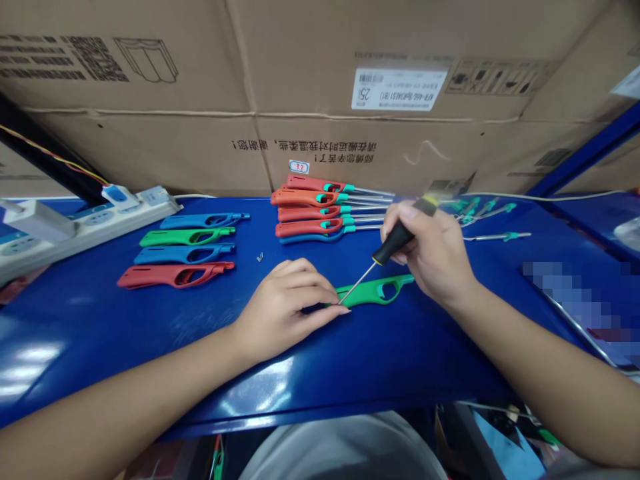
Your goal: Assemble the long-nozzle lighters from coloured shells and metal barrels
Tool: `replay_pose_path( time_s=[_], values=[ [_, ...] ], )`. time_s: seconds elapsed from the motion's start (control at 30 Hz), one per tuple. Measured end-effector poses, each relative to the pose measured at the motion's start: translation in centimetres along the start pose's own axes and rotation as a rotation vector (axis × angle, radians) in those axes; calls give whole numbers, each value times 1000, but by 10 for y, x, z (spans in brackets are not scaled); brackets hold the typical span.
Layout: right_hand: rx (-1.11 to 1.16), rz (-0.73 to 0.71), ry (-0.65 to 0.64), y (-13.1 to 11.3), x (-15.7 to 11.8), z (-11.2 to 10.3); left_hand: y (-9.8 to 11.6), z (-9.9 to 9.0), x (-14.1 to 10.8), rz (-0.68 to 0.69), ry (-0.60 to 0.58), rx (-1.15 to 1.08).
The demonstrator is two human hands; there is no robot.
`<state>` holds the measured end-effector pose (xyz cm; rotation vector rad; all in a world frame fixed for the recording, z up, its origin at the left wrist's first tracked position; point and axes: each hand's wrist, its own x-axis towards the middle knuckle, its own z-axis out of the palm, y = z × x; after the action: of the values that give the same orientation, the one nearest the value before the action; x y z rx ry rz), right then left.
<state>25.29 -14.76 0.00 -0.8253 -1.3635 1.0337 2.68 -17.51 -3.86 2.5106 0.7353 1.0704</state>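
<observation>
My right hand (427,247) is closed around a screwdriver (395,241) with a black and yellow handle. Its metal shaft slants down to the left, and the tip meets the handle end of a green gas lighter casing (367,292). That casing lies on the blue table, its trigger opening and teal nose pointing right. Thumb and fingers of my left hand (290,303) grip its left end, so that end is partly hidden. A few tiny screws (260,257) lie beyond my left hand.
Blue, green and red lighter casings (183,255) lie in a row at left, beside a white power strip (100,223). Several red lighters with metal tubes (313,212) are stacked at the back, against a cardboard box (310,87). Loose metal tubes with teal parts (493,237) lie at right.
</observation>
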Motion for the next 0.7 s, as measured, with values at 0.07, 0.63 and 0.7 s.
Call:
replay_pose_path(
  time_s=[0.07, 0.63, 0.7],
  values=[
    [-97, -78, -36, -1, -1, -1, 0, 0, -1, -1, -18, 32],
    [-411, -586, 96, -1, -24, 7, 1, 3, -1, -8, -102, 137],
    [-357, -569, -9, -2, -23, 3, 2, 2, 0, 5, -115, 168]
  ],
)
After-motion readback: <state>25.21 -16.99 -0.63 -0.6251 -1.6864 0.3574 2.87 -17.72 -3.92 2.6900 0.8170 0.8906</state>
